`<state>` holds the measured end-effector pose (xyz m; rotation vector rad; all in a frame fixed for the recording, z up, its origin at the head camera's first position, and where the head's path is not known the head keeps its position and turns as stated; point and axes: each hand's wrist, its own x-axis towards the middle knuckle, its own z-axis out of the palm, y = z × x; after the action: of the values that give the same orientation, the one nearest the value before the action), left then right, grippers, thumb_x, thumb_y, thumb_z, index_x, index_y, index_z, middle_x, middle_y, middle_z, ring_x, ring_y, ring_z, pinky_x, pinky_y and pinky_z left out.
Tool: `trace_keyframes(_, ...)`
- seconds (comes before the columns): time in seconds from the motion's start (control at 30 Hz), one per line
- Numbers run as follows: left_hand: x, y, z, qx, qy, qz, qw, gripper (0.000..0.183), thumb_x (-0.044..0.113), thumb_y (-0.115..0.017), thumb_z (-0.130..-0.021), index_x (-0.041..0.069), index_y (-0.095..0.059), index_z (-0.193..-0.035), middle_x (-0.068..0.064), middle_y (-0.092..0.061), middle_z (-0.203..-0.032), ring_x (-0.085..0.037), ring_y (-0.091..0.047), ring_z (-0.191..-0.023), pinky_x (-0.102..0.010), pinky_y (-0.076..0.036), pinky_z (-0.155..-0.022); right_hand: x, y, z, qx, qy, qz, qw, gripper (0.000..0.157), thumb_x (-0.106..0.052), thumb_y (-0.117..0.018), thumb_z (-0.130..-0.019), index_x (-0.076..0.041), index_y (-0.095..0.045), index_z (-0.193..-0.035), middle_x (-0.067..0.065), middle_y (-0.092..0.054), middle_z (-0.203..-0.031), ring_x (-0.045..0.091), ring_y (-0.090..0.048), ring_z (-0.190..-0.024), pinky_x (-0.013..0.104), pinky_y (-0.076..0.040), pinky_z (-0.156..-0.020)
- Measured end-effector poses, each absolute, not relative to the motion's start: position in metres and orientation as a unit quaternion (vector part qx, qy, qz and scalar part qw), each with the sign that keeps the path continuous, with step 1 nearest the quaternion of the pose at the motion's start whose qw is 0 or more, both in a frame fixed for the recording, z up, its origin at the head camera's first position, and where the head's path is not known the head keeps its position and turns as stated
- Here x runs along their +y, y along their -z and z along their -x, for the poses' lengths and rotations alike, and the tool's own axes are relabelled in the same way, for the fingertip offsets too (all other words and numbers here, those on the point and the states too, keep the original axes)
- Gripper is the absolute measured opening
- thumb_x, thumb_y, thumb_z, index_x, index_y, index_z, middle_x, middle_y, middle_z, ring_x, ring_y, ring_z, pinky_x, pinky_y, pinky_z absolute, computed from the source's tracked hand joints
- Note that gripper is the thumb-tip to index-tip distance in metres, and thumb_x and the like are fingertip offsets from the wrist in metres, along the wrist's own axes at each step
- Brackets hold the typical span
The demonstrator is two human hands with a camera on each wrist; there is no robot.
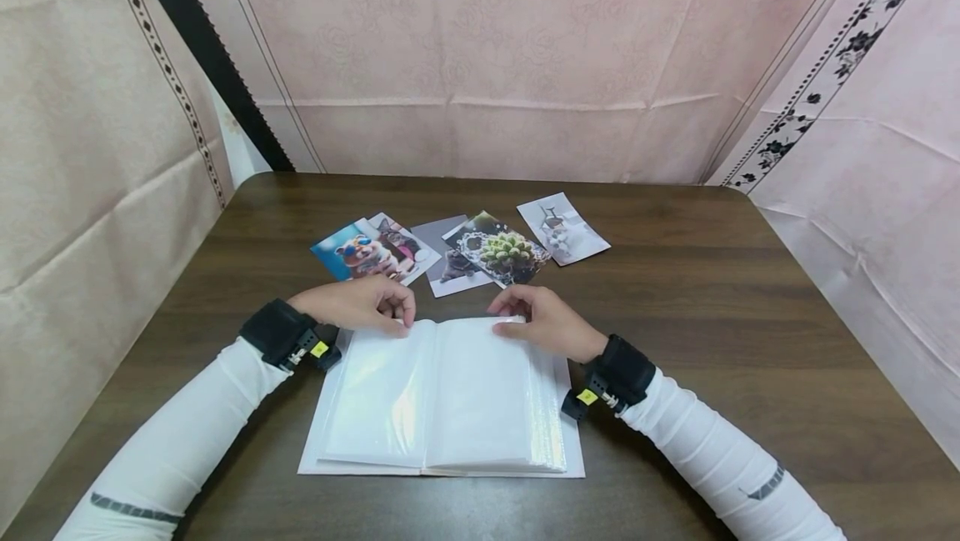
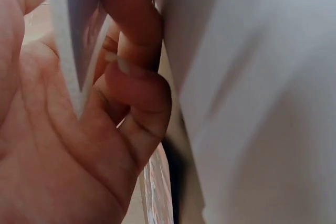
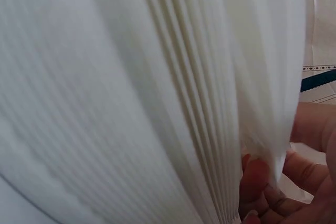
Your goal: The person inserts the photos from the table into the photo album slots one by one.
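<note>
Nearest me, the album (image 1: 480,408) lies open on the table (image 1: 675,316), its showing leaves pale and glossy. That gloss worries me: thin, slick leaves may cling together, so two could lift as one. The right wrist camera (image 1: 576,405) sits right by the album's edge and could catch it if the arm swings inward.

At the top edge, I see the left hand (image 1: 367,306) with thumb and fingers curled round a thin sheet; from the left wrist I can't tell whether it is one leaf or several. The right hand (image 1: 546,320) pinches the top of the right side, and its wrist view shows many leaves fanned close by. Too firm a pinch, or both hands pulling apart, could crease or tear a leaf.

Beyond, the bear photo (image 1: 363,256) lies just past the left fingers, where a knuckle could nudge it. The succulent photo (image 1: 510,253) overlaps the grey photo (image 1: 435,232), so moving one might drag both. The rightmost photo (image 1: 564,228) lies farthest.
</note>
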<state>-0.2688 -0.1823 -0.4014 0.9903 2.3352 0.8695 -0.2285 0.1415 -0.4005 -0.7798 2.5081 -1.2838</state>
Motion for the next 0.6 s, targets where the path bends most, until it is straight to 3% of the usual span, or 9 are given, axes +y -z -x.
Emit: trace_keyframes(0.6,-0.172,0.402,0.267,0.836,-0.326,-0.376,0.232,0.021,0.037,-0.068,-0.087,0.023,-0.063,-0.102,0.002,-0.062,-0.095,-0.02,-0.055,-0.085,-0.033,-0.047,-0.076,0.157,0.4,0.238,0.856,0.412,0.294,0.104,0.026,0.003,-0.058,-0.089,-0.008,-0.066,-0.111,0.006,-0.063,-0.103,0.022,-0.05,-0.088,0.032,-0.039,-0.071)
